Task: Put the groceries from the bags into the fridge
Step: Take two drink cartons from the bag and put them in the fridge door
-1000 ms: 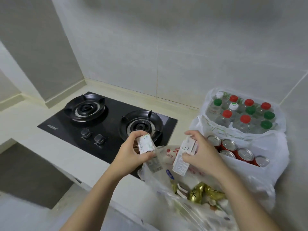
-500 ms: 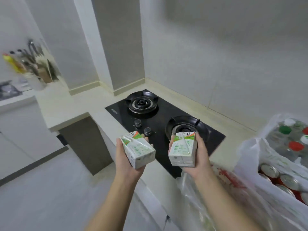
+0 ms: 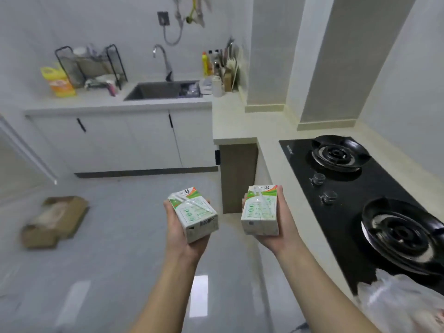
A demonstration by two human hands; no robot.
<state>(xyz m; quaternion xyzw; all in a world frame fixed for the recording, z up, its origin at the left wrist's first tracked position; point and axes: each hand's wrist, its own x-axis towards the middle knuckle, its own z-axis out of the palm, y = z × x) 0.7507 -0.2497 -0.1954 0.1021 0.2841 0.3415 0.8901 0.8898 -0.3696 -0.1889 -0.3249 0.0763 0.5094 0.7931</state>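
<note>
I have two small drink cartons, one in each hand. The left carton [image 3: 195,212] lies tilted across my left hand [image 3: 179,239], with the palm under it and the fingers curled up round its sides. The right carton [image 3: 260,210] stands upright in my right hand [image 3: 287,225], which wraps it from behind and below. Both hang in the air over the floor [image 3: 115,236], just off the front edge of the counter [image 3: 265,164], and they do not touch each other.

I judge them light and fairly stiff, though the card walls would dent under a hard squeeze. The film-wrapped straw on each face looks slick and could peel away if a finger drags on it. The best hold seems to be the one I have, across the broad faces with the palm under the base, firm but not tight.

The bag [image 3: 406,306] sits at the near right end of the counter, its plastic lapping onto the edge of the hob [image 3: 355,212]. The fridge is not in view, so I cannot tell which way to carry.

Ahead, the floor is wide and glossy, and I would treat it as possibly slippery. A cardboard box [image 3: 55,219] lies on it well off to the left. The counter's corner beside the right carton is the one edge to swing clear of. The sink [image 3: 163,91] is set in the far run of counter, well apart from me.
</note>
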